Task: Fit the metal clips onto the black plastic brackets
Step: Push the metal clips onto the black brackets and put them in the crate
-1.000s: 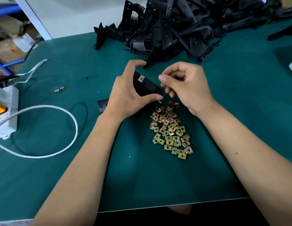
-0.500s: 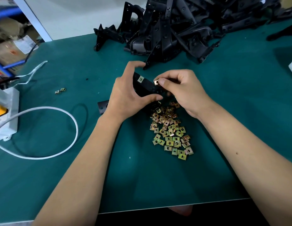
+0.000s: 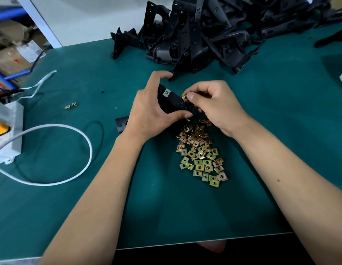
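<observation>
While the left hand (image 3: 153, 113) grips a black plastic bracket (image 3: 172, 103) above the green table (image 3: 185, 207), its fingers curl over the far edge and its thumb presses on the near edge. The bracket already carries 1 metal clip (image 3: 166, 92) on its upper face, near the left fingers. The right hand (image 3: 216, 106) has its fingers curled, and the thumb with the forefinger pinches a second clip (image 3: 184, 97) that touches the bracket's edge, just beside the first clip. If this clip is fully pushed on, I cannot tell. A pile of loose clips (image 3: 201, 153) lies on the table below both hands, near the right wrist. 2 more clips (image 3: 71, 106) lie well apart on the left. A heap of black brackets (image 3: 204, 31) fills the far side. A white cable (image 3: 70, 150) loops at the left, beside a white box (image 3: 7, 134).
</observation>
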Available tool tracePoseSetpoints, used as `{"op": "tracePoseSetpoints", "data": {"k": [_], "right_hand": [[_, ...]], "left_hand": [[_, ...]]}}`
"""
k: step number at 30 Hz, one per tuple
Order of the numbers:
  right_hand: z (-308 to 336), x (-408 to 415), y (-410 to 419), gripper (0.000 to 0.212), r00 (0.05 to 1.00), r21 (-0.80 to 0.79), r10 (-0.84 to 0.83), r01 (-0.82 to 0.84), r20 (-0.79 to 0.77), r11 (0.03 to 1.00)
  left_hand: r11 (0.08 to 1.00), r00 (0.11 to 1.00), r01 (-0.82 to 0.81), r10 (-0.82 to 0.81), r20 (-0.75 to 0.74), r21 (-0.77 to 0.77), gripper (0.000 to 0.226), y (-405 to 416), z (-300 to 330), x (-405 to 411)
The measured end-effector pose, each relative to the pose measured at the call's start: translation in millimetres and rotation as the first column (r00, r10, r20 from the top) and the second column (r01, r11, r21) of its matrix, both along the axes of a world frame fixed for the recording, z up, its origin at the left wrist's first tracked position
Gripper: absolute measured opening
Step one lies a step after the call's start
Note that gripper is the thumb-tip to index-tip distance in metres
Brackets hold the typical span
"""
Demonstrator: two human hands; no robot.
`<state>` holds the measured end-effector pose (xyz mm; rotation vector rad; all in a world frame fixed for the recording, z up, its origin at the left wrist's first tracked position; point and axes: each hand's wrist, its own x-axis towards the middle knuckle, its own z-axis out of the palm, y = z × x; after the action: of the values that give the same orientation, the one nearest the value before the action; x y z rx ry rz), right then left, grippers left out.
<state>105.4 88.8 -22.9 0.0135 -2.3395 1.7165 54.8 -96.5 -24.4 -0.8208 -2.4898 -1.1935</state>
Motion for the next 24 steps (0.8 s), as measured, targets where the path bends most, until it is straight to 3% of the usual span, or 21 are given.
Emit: {"op": "tracePoseSetpoints", "data": {"k": [9,16,24], "right_hand": [[6.3,0.1,1.7,0.025,0.999,0.09,0.014,-0.01,-0.038,0.996],[-1.6,-1.2,-6.6,0.023,0.996,-0.15,-0.056,0.045,-0.071,0.988],[-2.0,-0.5,-9.6,0.011,0.985,-0.368,-0.147,0.168,0.085,0.915]], "left_hand": [[1.0,1.0,0.0,0.0,-0.003,-0.027,0.093,2.9,0.1,1.5],[1.0,1.0,-0.01,0.01,-0.025,-0.01,0.092,5.7,-3.2,1.1],[0.999,0.999,-0.022,0.022,-0.037,0.025,0.089,6.5,-6.5,-0.9]]}}
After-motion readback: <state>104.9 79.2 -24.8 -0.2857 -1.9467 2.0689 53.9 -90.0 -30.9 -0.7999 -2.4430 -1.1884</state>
